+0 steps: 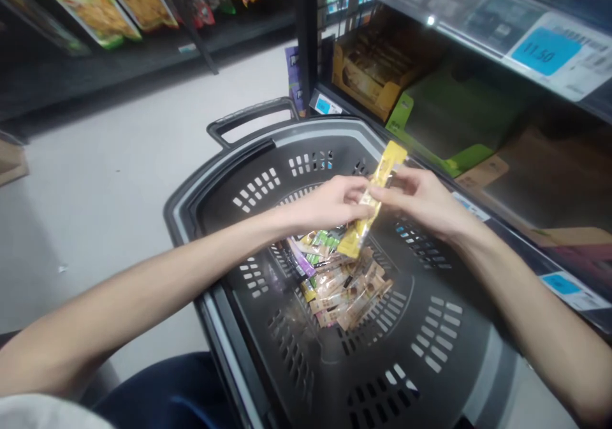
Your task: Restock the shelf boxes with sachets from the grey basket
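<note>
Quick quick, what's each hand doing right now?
Left hand: closed, holding the yellow packet between thumb and fingers.
Right hand: closed, pinching the same packet, nearer its top end.

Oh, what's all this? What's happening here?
A person is holding a slim yellow packet between the fingers of both hands, the left hand on one side and the right hand on the other. The packet is held above a dark basket, where a small heap of other wrapped packets lies on the bottom. Store shelves with price labels stand close by on the right.
</note>
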Motion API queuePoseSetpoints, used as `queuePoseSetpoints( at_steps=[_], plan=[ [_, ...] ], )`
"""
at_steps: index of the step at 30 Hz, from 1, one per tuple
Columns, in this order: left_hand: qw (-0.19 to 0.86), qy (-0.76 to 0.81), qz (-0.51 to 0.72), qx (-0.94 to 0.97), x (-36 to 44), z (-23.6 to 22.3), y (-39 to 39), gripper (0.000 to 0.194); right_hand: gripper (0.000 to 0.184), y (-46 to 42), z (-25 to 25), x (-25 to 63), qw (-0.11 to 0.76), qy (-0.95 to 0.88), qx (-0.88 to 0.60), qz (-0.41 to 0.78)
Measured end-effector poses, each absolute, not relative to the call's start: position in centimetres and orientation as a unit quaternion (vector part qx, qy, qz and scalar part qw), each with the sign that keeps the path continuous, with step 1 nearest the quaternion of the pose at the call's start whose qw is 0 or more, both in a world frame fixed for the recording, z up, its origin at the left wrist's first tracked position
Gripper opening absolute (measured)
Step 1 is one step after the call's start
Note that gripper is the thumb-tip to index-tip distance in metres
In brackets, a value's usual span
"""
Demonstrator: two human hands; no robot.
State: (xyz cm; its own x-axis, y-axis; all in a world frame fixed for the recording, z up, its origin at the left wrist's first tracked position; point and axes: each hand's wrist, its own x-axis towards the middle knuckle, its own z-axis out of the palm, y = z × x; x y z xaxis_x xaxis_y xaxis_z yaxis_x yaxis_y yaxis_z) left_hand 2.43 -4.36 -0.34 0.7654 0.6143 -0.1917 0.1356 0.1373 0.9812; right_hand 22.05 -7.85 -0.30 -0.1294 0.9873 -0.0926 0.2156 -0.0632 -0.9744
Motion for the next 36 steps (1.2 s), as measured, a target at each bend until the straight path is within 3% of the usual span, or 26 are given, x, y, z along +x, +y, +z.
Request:
queuePoseSetpoints(
  at_steps=[9, 16, 30, 36],
  plan=[
    [0.475, 0.340, 0.246, 0.773, 0.7, -0.3, -1.4, 0.032, 0.026, -8.1, 0.4, 21.5, 0.536, -0.355, -0.528, 0.555],
    [0.540, 0.395, 0.289, 0.685, 0.6, 1.3, -1.5, 0.030, 0.012, -8.0, 0.7, 21.5, 0.546, -0.323, -0.522, 0.570],
    [0.512, 0.399, 0.300, 0.699, 0.6, 0.4, -1.5, 0.039, 0.038, -8.0, 0.6, 21.4, 0.525, -0.355, -0.542, 0.553],
    [0.335, 0.327, 0.327, 0.821, 0.8, 0.3, -1.8, 0.009, 0.036, -7.9, -0.2, 21.3, 0.565, -0.340, -0.546, 0.516]
  ],
)
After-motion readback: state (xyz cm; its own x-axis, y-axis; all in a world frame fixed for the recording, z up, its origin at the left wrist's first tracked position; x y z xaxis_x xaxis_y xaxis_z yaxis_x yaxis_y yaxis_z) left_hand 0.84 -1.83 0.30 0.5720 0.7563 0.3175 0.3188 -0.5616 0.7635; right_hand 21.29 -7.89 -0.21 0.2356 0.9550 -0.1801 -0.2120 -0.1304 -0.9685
